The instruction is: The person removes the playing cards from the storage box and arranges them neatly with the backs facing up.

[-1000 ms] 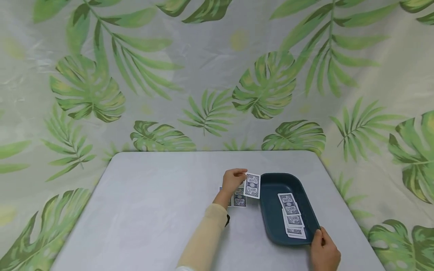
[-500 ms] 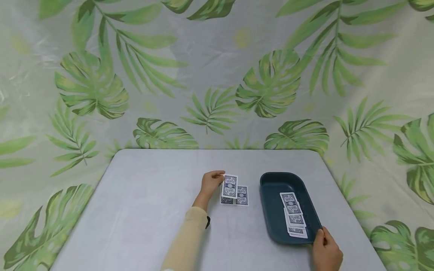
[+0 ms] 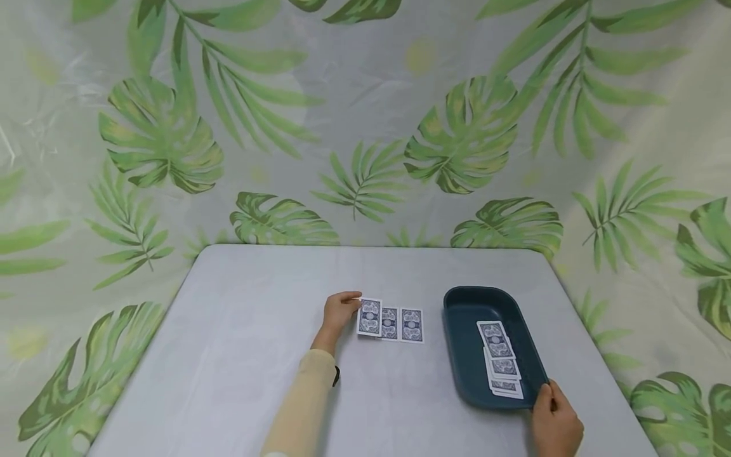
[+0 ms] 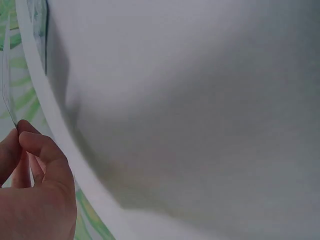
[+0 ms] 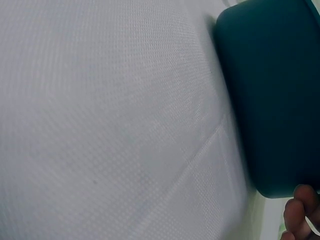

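The step in hand looks to be setting out cards in a row: the left hand (image 3: 341, 309), just below and left of the centre of the head view, pinches a playing card (image 3: 369, 315) between thumb and fingertips at its upper left edge. The left wrist view shows that card almost edge-on at the far left of the frame, rising beyond the fingertips, so the hand is clamped on it rather than resting over it. In the head view the held card sits directly to the right of the fingers, patterned back showing, and covers the left part of the middle card (image 3: 390, 327). Right of that lies the end card (image 3: 412, 325), with a narrow gap between the two on the white table (image 3: 228, 349).

The next move seems to call for lowering the held card flat at the left end of the row, clear of the middle card, and then releasing the pinch; dragging its neighbour out of line would be the likely slip.

At the lower right of the head view, the right hand (image 3: 556, 422) grips the near right corner of the dark tray (image 3: 465, 355), thumb over the rim. Inside the tray, toward its right side, several overlapping cards (image 3: 495, 339) lie in a loose line, backs showing.
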Tool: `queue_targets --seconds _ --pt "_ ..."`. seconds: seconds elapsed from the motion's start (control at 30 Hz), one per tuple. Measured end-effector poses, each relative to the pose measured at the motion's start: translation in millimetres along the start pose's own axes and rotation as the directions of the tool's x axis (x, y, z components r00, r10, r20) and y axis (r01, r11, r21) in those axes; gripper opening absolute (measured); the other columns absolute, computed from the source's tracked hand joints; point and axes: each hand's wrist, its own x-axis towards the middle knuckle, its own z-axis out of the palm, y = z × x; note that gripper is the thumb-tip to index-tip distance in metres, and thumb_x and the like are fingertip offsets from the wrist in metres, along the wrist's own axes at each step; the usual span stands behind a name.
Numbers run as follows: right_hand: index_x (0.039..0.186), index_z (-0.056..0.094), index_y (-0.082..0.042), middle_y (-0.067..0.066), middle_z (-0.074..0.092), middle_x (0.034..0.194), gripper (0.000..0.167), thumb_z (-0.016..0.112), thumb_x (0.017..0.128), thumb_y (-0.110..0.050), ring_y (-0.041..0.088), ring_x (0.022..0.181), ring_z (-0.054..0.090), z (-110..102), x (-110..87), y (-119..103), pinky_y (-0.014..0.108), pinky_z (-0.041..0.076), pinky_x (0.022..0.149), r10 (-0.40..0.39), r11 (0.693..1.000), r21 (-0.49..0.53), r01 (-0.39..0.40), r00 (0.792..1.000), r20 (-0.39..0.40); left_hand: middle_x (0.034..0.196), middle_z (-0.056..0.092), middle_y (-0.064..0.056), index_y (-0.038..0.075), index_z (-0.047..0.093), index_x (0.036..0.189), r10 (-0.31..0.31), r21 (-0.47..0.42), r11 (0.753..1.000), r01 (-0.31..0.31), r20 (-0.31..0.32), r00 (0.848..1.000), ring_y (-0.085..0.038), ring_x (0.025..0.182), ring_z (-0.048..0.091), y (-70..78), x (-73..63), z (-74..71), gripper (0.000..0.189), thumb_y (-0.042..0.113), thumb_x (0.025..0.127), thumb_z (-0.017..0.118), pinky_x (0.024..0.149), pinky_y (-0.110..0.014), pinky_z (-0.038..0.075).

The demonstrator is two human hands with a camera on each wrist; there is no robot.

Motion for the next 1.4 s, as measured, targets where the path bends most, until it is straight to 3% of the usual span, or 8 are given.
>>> queue_targets --seconds 0.33,0.6,0.9,1.17,1.4 --pt "0.128 0.056 0.008 0.033 0.056 0.12 0.045 0.04 0.103 -0.025 0.053 0.113 0.051 0 0.0 -2 0.06 0.038 0.096 0.023 1.0 -0.019 -0.023 1.0 0.008 0.095 0.071 -0.017 -0.005 0.071 0.109 -0.019 0.119 0.993 0.023 -0.042 0.999 -0.017 0.079 0.065 -12.3 -1.8 -9.3 0.022 -0.001 0.088 0.065 0.067 -0.026 0.052" --pt "0.129 0.056 0.007 0.032 0.055 0.122 0.045 0.04 0.102 -0.026 0.052 0.115 0.05 0 1.2 -3 0.06 0.037 0.097 0.031 1.0 -0.006 -0.031 1.0 0.006 0.09 0.071 -0.012 -0.003 0.073 0.103 0.06 0.255 0.966 -0.035 -0.089 0.994 -0.023 0.084 0.065 -11.4 0.6 -8.1 0.018 -0.001 0.086 0.067 0.073 -0.032 0.053" --pt "0.13 0.055 0.008 0.032 0.055 0.122 0.045 0.04 0.103 -0.025 0.051 0.115 0.051 1 1.1 -3 0.059 0.038 0.097 0.045 0.999 -0.005 -0.045 0.999 0.009 0.088 0.07 -0.009 -0.001 0.074 0.1 0.099 0.316 0.947 -0.053 -0.13 0.987 -0.025 0.086 0.065 -11.7 0.5 -5.8 0.018 -0.004 0.083 0.068 0.08 -0.038 0.052" --pt "0.13 0.055 0.008 0.032 0.055 0.122 0.046 0.039 0.103 -0.025 0.051 0.115 0.051 1 0.4 -4 0.06 0.038 0.097 0.051 0.999 -0.009 -0.051 0.999 -0.002 0.088 0.068 -0.009 -0.002 0.072 0.099 0.107 0.274 0.959 -0.077 -0.093 0.99 -0.024 0.085 0.064 -4.8 0.5 -1.4 0.018 -0.007 0.082 0.066 0.08 -0.037 0.052" --pt "0.127 0.058 0.008 0.033 0.059 0.116 0.043 0.041 0.103 -0.024 0.051 0.104 0.056 2 0.8 -2 0.059 0.04 0.091 0.029 1.0 0.007 -0.029 0.999 -0.018 0.088 0.068 -0.009 -0.003 0.071 0.102 0.145 0.221 0.964 -0.144 0.011 0.989 -0.024 0.084 0.066 12.2 -1.8 11.7 0.018 -0.004 0.084 0.068 0.078 -0.036 0.053"
